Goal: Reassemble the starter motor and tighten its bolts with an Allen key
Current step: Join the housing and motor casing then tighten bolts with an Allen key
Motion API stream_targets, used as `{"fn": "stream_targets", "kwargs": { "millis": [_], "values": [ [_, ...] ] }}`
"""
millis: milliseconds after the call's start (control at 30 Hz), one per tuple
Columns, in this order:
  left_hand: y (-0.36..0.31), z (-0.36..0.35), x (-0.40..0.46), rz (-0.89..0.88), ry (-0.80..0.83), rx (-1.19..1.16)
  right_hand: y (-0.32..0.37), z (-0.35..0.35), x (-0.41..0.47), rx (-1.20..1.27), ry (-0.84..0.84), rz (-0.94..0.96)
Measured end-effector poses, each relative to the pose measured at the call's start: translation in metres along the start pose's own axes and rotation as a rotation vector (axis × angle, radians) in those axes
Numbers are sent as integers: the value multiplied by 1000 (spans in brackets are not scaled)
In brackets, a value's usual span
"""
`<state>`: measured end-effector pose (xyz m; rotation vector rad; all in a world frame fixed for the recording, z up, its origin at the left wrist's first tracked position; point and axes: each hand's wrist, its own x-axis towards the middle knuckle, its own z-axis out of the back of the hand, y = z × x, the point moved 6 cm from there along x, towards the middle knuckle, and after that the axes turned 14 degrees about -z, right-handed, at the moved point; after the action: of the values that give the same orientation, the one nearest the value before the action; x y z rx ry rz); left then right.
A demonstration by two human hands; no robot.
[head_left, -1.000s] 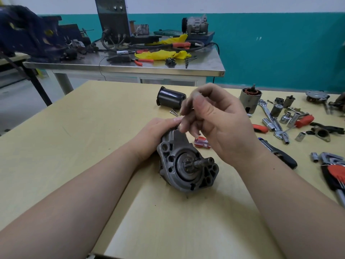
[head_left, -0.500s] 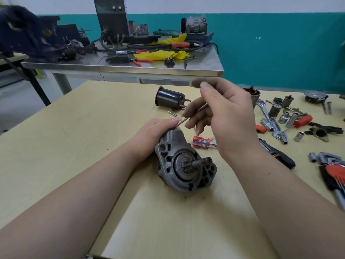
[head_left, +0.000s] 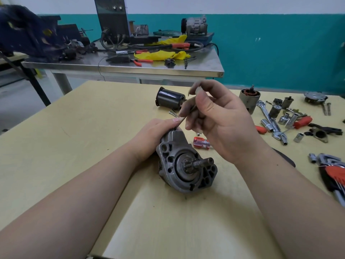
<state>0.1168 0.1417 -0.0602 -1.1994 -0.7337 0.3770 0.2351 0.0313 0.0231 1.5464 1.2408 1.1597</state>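
Meanwhile, the left hand (head_left: 155, 135) grips the starter motor housing (head_left: 183, 162) as the right hand (head_left: 218, 120) pinches the Allen key (head_left: 183, 116), apparently mid-tightening; next, another turn.

Bright even indoor light, soft shadows; wide-angle edge bending; blur at far left and right.

hands (head_left: 220, 124) with allen key (head_left: 183, 116) over starter motor (head_left: 184, 165)

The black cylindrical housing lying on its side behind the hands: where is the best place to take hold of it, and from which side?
Probably around the middle of the black cylindrical housing, coming from above. It lies on its side on the table, so fingers can wrap its smooth round wall; its left end flares.
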Motion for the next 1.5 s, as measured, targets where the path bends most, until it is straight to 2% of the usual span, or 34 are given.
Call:
{"fn": "stream_targets", "kwargs": {
  "millis": [267,400,467,567,667,733,833,900,1100,1167,1267,1500],
  "values": [
    [-3,-1,0,3,-9,20,-1,-2,-10,-242,-290,290],
    [-4,-1,-1,24,5,58,7,6,-17,-574,-416,454],
    [-6,-2,-1,35,10,74,9,9,-20,-629,-471,503],
    [-7,-3,-2,39,-6,72,5,10,-21,-544,-513,460],
    [-9,-4,-3,37,-19,78,5,6,-21,-525,-478,427],
    [-10,-4,-4,38,-16,81,13,4,-23,-660,-458,465],
    [-9,-3,-4,40,-20,94,25,-1,-28,-1038,-476,521],
    [-8,-3,-5,51,-23,89,33,-4,-32,-1184,-501,527],
    [-11,1,-5,29,-129,109,37,-11,-25,-1457,-527,276],
    [-12,2,-5,15,-167,131,37,-11,-19,-1430,-551,182],
    [-14,2,-5,-23,-216,170,34,-9,-12,-1241,-584,92],
    [-11,4,-4,-45,-221,164,24,3,-6,-993,-515,147]
  ]
}}
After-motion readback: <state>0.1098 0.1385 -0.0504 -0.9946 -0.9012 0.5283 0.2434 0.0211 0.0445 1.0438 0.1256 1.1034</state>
